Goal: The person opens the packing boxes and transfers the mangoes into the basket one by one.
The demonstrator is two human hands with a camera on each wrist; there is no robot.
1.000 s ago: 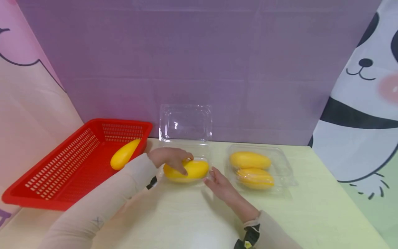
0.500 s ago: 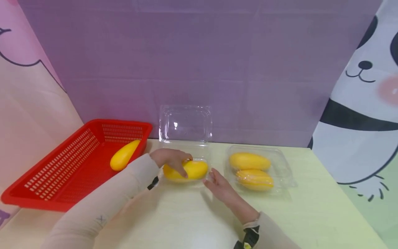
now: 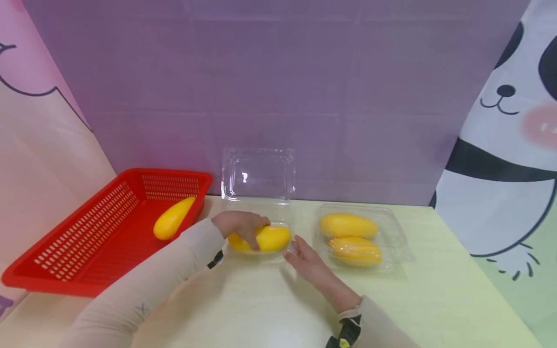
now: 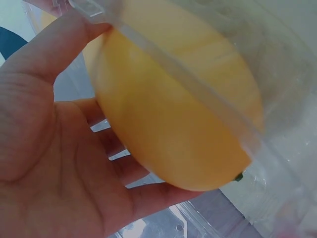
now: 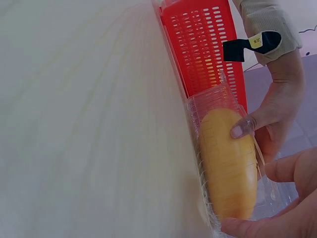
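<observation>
A yellow mango (image 3: 276, 238) lies in the base of a clear plastic clamshell box whose lid (image 3: 258, 174) stands raised behind it. From above, my left hand (image 3: 243, 227) grips the mango, thumb on the near side and fingers on the far side. The left wrist view shows the mango (image 4: 168, 114) with a small green stem tip, partly behind the box's clear wall. My right hand (image 3: 310, 261) holds the box's right end. In the right wrist view its thumb is at the near corner and a finger at the rim.
A red perforated basket (image 3: 109, 241) at the left holds another mango (image 3: 174, 220). To the right stands a second clear box (image 3: 393, 232) with two mangoes (image 3: 349, 225). A purple cloth (image 3: 278, 87) hangs behind the table (image 3: 270, 309).
My left hand has shifted slightly over the mango, its thumb a little lower and to the left. The right hand stays at the box's end; the head view has shifted slightly.
</observation>
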